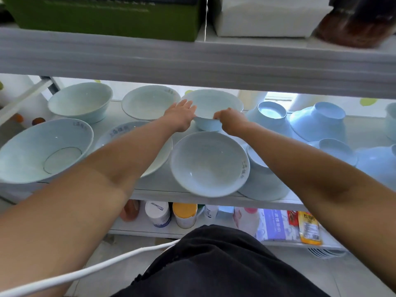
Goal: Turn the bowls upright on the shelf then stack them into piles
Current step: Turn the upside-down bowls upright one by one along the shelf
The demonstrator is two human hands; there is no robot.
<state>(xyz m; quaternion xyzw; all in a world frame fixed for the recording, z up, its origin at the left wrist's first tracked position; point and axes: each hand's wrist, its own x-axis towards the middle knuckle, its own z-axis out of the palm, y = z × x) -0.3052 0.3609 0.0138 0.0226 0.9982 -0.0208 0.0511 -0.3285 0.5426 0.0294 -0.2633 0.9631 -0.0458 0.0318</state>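
Both my hands hold one pale blue bowl [211,103] at the back middle of the white shelf [188,192]. It is upright, tilted a little toward me. My left hand [181,116] grips its left rim and my right hand [230,121] its right side. Several upright bowls stand around it: back left [80,101], back centre [150,101], front left [42,151], one under my left forearm [122,131], and front centre [209,163]. To the right, several bowls lie upside down: one [270,116], a second [319,121], a third [334,151], and one [263,179] partly under the front centre bowl.
The upper shelf board [192,61] hangs low over the bowls and carries a green box [107,16] and a white container [267,16]. Below, a lower shelf holds bottles [158,213] and packets [308,228]. A white cable [85,271] crosses my lap.
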